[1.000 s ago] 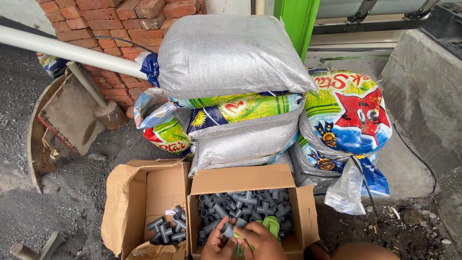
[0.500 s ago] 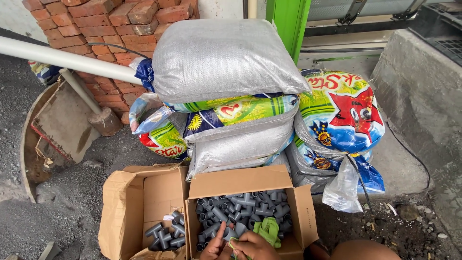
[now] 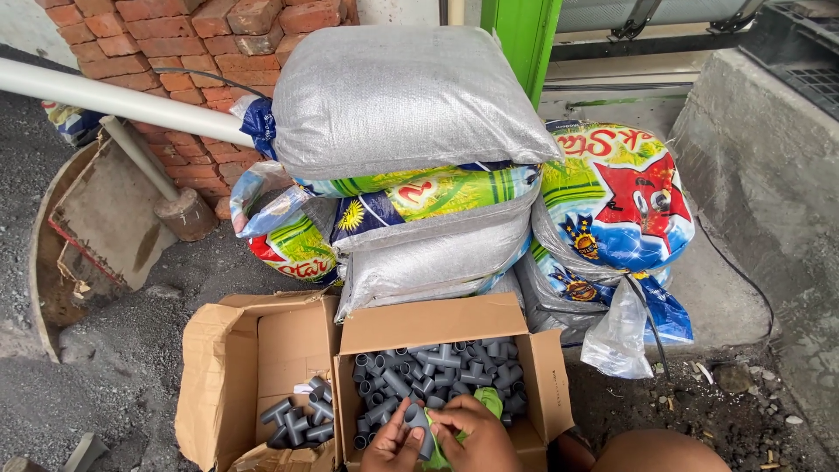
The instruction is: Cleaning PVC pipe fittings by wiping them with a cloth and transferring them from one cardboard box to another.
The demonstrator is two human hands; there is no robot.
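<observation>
The right hand point(image 3: 472, 437) slid over the green cloth point(image 3: 489, 402) and hid more of it, and the left hand point(image 3: 389, 446) tipped the grey pipe piece point(image 3: 419, 419) more upright

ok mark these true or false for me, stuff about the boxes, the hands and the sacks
1. Both hands hold one grey pipe fitting over the right cardboard box. True: the left hand and right hand meet on it.
2. The left cardboard box holds more fittings than the right one. False: it holds only a small cluster; the right box is nearly full.
3. A green cloth lies by the right hand. True.
4. The sacks lean against a wooden fence. False: a brick wall stands behind them.
5. The white pipe stands upright. False: it runs slanted across the bricks.
</observation>
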